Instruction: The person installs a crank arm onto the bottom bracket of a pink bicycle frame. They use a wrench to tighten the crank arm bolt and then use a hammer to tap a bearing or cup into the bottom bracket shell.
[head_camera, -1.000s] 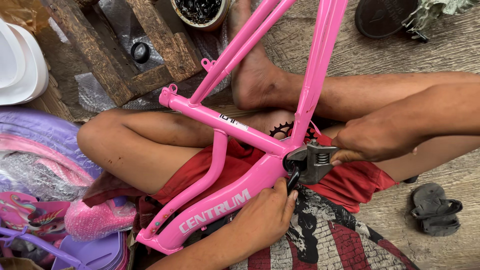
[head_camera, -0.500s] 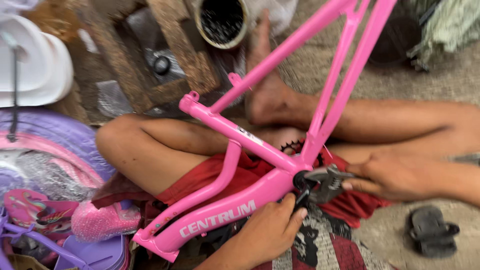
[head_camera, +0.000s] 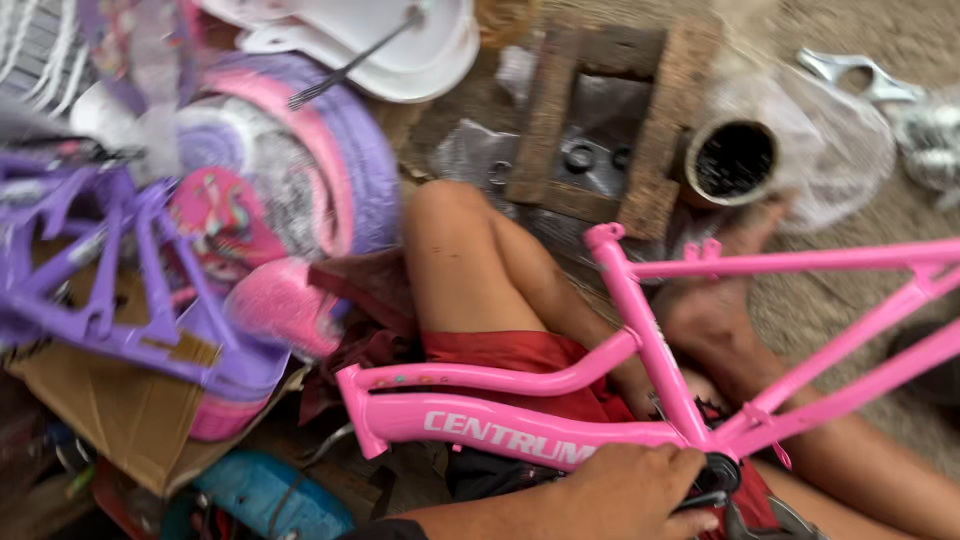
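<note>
left hand wrapped round the pink bike frame with fingers curled tight, right hand's out of shot

The bicycle frame is bright pink, with white letters on its lower tube, and the shorts under it are red. The wheel at the left has a purple tyre with a pink ring inside, and the plastic basket part beside it is purple. The plates at the top are white, the cardboard is brown, and the tub at the bottom is blue.
</note>
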